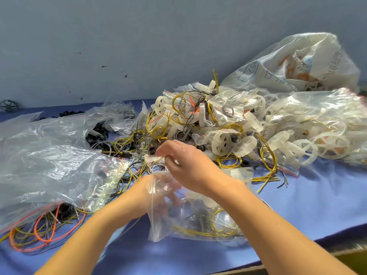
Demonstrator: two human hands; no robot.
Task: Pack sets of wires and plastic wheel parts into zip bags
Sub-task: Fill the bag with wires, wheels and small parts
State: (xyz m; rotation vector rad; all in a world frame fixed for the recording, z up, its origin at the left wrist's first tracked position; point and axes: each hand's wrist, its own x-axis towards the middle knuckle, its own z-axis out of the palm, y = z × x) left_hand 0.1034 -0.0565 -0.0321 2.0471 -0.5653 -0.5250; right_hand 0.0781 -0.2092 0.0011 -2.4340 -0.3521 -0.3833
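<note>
Centre frame: left hand (158, 188) blurs behind the zip bag (158, 227), fingers unreadable. Right hand (188, 163) has fingertips pinched together, contents unclear. Springy wires (144, 168) could snag the bag's mouth.

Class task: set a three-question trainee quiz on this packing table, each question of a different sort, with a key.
1. True or false: the orange wire loop lies at the near left of the blue cloth.
2. The white plastic wheels are heaped: A) at the near left; B) at the right, below the woven sack; C) off the cloth.
3. Short answer: what does the left hand grip?
Key: 1 true; 2 B; 3 the clear zip bag.
</note>
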